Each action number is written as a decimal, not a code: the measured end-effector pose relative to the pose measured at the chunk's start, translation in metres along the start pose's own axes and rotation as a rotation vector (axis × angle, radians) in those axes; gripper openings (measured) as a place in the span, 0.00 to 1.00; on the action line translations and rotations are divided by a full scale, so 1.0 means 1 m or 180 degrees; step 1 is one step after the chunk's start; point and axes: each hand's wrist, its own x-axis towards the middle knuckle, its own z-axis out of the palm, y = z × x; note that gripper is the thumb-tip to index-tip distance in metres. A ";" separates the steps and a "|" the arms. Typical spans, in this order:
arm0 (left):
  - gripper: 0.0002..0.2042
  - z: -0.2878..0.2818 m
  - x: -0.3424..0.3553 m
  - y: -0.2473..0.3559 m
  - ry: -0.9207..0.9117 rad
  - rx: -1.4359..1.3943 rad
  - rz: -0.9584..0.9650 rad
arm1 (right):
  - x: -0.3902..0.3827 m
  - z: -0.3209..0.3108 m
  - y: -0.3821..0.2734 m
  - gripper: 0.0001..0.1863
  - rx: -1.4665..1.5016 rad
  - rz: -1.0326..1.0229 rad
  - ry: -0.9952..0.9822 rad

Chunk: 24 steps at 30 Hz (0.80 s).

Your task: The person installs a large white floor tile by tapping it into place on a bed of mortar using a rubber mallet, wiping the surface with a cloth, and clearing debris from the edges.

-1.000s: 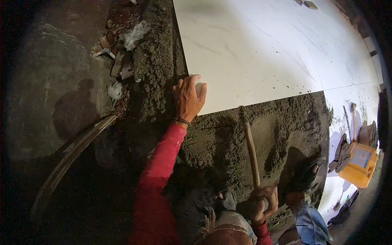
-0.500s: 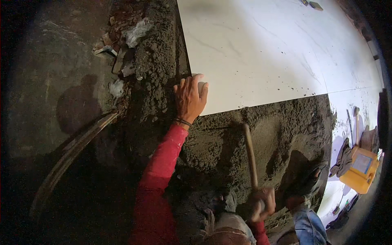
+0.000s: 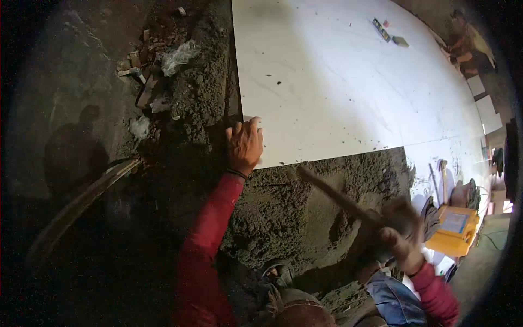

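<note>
My left hand [image 3: 245, 146] lies at the near left corner of a large white tile [image 3: 305, 114], its fingers spread over the corner. A dark band circles that wrist. My right hand [image 3: 402, 248], blurred by motion, is closed round a tool with a long wooden handle [image 3: 343, 199]. The free end of the handle points toward the tile's near edge, above the grey mortar bed [image 3: 272, 207]. Whatever head the tool has is too blurred at my hand to make out. Dark crumbs dot the tile.
A yellow case [image 3: 452, 234] and a hammer [image 3: 443, 180] lie on the right-hand tiles. A spirit level [image 3: 381, 30] rests on the far tiles. Rubble with clear plastic [image 3: 180, 57] and a curved wooden strip [image 3: 90, 199] are at left. Another person [image 3: 474, 43] is at the far right.
My right hand has moved right and up, tilting the handle so its free end points up-left. The left hand stays on the tile corner. My view has shifted, showing more of the far tiles.
</note>
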 end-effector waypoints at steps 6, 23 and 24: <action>0.14 0.015 0.009 0.012 -0.0198 -0.0581 0.0208 | 0.037 -0.075 -0.097 0.41 -0.1916 -0.1194 0.0363; 0.25 0.120 0.167 -0.006 -0.0601 -0.0722 0.0009 | 0.277 0.003 0.030 0.11 0.1583 0.0947 -0.0837; 0.25 0.131 0.185 -0.010 -0.0583 -0.0681 -0.0017 | 0.297 -0.003 0.037 0.11 0.1580 0.0925 -0.0885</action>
